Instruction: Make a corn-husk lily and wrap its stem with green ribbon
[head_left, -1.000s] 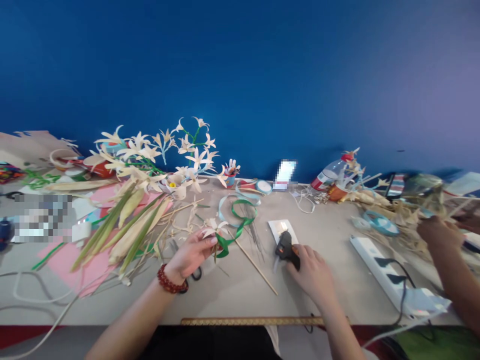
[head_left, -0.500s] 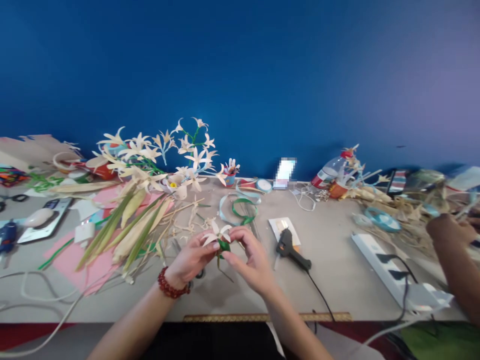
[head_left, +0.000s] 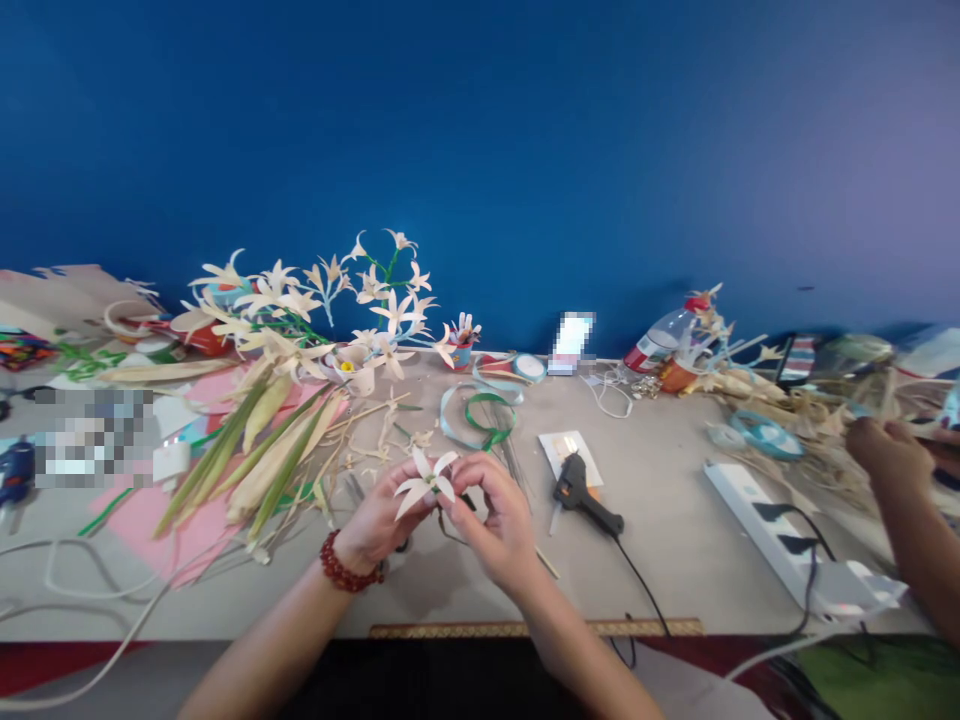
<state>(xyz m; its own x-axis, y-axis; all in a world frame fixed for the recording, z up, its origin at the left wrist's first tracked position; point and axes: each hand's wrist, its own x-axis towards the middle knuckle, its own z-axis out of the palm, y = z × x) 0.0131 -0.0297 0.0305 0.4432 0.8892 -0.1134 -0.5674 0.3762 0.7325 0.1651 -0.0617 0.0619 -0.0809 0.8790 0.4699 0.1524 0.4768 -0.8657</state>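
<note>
A handmade white flower (head_left: 425,484) with pointed petals faces up between my hands, above the table's front part. My left hand (head_left: 382,515), with a red bead bracelet at the wrist, is closed around the flower from the left, just under its petals. My right hand (head_left: 496,512) pinches at the flower's base from the right. Dark green material shows between the fingers, mostly hidden by them. A thin stalk end sticks out past my right wrist. Behind my hands lies a loop of green ribbon (head_left: 491,432) on the table.
A black glue gun (head_left: 589,495) lies right of my hands, its cord running over the front edge. Farther right are a power strip (head_left: 765,535) and another person's hand (head_left: 889,455). Corn husks (head_left: 262,465) lie left; white flowers (head_left: 394,312) stand behind. A wooden ruler (head_left: 450,630) lines the edge.
The flower has tilted, its petals turning toward me and a little left. The green piece at its base is now mostly covered by my fingers. The stalk points farther right.
</note>
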